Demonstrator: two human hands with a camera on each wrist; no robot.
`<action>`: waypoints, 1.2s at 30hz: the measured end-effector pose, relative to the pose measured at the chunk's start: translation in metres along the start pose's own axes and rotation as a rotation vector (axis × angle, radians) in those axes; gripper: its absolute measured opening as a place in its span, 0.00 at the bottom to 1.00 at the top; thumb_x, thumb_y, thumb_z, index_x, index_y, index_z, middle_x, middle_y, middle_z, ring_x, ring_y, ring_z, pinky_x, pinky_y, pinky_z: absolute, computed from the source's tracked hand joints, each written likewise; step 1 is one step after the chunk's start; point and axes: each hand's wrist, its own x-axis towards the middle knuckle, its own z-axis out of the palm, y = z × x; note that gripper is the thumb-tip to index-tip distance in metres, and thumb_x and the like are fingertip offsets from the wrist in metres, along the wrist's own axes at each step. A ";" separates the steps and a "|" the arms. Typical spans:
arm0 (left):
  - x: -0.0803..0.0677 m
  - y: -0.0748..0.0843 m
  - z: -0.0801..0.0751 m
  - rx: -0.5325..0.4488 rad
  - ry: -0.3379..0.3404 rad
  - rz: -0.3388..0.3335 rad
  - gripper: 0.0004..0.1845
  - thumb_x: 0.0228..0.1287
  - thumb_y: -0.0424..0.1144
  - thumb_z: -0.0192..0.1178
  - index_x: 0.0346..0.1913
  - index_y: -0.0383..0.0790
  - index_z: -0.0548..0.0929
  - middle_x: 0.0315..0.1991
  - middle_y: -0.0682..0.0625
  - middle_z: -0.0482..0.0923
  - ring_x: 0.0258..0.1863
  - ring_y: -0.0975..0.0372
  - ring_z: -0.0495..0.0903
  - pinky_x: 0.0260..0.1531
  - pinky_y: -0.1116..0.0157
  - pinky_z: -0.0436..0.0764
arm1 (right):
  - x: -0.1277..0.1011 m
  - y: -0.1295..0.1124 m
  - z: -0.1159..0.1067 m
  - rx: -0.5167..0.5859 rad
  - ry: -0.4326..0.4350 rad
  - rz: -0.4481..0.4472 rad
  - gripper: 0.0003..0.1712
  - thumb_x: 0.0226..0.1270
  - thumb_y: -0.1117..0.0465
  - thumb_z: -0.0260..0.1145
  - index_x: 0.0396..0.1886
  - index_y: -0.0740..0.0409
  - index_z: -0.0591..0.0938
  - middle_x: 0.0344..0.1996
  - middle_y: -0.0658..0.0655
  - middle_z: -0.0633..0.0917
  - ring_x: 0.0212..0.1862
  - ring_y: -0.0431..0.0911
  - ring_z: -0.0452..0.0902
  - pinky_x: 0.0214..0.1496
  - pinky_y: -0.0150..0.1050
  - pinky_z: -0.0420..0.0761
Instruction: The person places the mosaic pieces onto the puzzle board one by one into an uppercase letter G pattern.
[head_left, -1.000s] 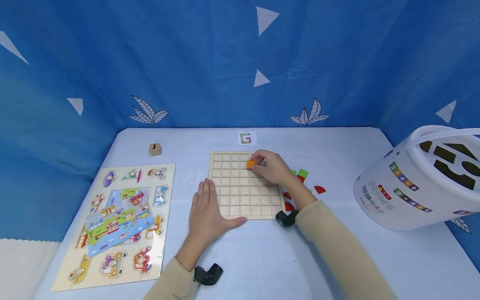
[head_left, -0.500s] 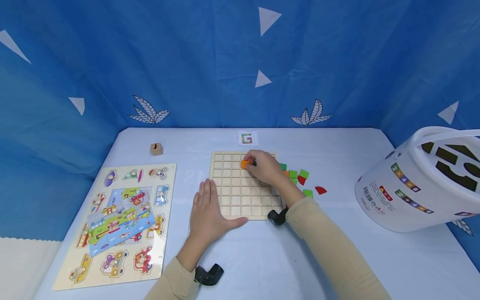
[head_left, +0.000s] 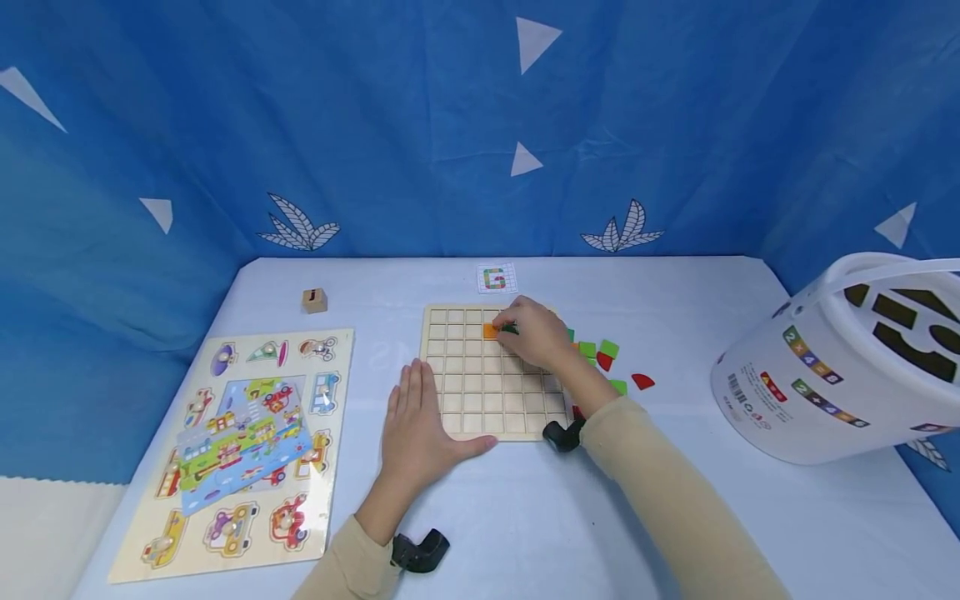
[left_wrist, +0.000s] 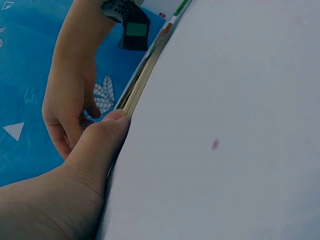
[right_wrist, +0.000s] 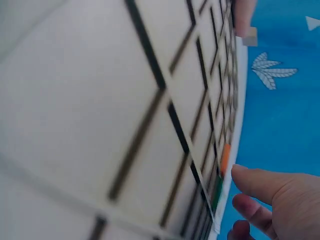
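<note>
My left hand (head_left: 416, 433) lies with straight fingers along the left side of a wooden grid board (head_left: 480, 383), its thumb at the front edge. In the left wrist view that thumb (left_wrist: 102, 137) touches the board's edge. Over the board's upper part is my right hand (head_left: 536, 333), fingertips right by an orange square tile (head_left: 490, 331) in the grid. A dark green tile (head_left: 510, 327) shows beside it, partly covered by the fingers. In the right wrist view the thumb (right_wrist: 255, 180) is close to the orange tile (right_wrist: 225, 159), apart from the other fingers.
Loose green tiles (head_left: 610, 349) and red quarter-round pieces (head_left: 642, 381) lie right of the board. Behind it is a card with a letter G (head_left: 496, 278). A wooden cube (head_left: 314, 300) and a knob puzzle (head_left: 255, 533) are left; a white bucket (head_left: 780, 392) stands right.
My right hand brought the orange tile left into a grid cell and let it go, then its fingers shifted slightly right. The left hand has kept its place.
</note>
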 end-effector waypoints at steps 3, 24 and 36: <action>0.000 0.001 0.000 -0.005 0.000 0.002 0.81 0.32 0.86 0.59 0.78 0.31 0.40 0.81 0.38 0.36 0.81 0.50 0.35 0.79 0.49 0.44 | -0.008 0.007 -0.013 0.018 0.011 0.027 0.18 0.68 0.56 0.67 0.57 0.49 0.84 0.47 0.52 0.81 0.44 0.48 0.77 0.46 0.44 0.80; 0.001 0.001 -0.004 -0.017 0.011 0.015 0.81 0.32 0.85 0.61 0.78 0.30 0.42 0.81 0.38 0.38 0.81 0.50 0.37 0.78 0.49 0.46 | -0.074 0.104 -0.061 -0.096 -0.066 0.320 0.29 0.67 0.56 0.67 0.67 0.57 0.76 0.55 0.64 0.79 0.55 0.58 0.72 0.59 0.57 0.79; 0.000 0.001 -0.003 -0.011 0.002 0.005 0.81 0.32 0.86 0.60 0.79 0.31 0.42 0.81 0.38 0.37 0.81 0.50 0.36 0.78 0.49 0.46 | -0.077 0.114 -0.054 0.041 -0.021 0.314 0.18 0.68 0.61 0.67 0.56 0.57 0.78 0.52 0.63 0.78 0.54 0.57 0.71 0.55 0.52 0.81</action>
